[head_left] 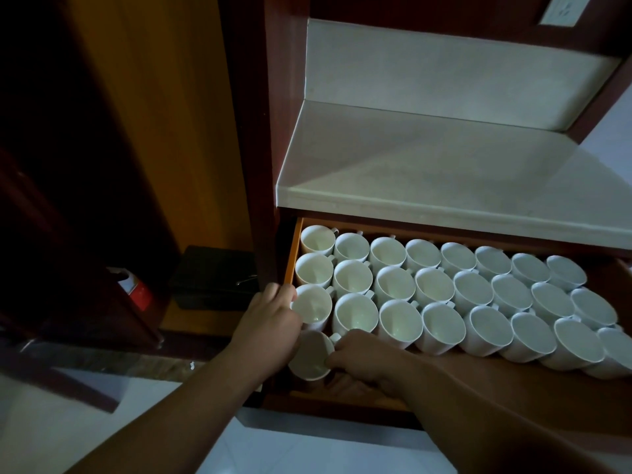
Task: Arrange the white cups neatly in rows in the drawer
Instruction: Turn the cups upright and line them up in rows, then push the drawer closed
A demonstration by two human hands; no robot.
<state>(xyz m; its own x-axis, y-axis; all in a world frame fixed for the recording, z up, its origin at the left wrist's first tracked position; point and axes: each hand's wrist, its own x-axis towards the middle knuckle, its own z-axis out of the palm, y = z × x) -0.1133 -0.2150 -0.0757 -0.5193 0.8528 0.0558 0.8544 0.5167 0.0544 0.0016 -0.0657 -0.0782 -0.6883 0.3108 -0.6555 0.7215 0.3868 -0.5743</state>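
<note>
Drawer [291, 254] of white cups [434, 289], right hand [362, 357] around front cup [309, 357]

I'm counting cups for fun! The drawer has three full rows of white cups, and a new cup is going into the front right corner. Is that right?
Not quite. The head view shows the right hand holding the new cup at the front left corner of the drawer, not the right. The three full rows of white cups are there.

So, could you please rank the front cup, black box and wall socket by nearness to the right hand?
1. Front cup, held by the right hand, front left.
2. Black box, left of the drawer.
3. Wall socket, top right.
</note>
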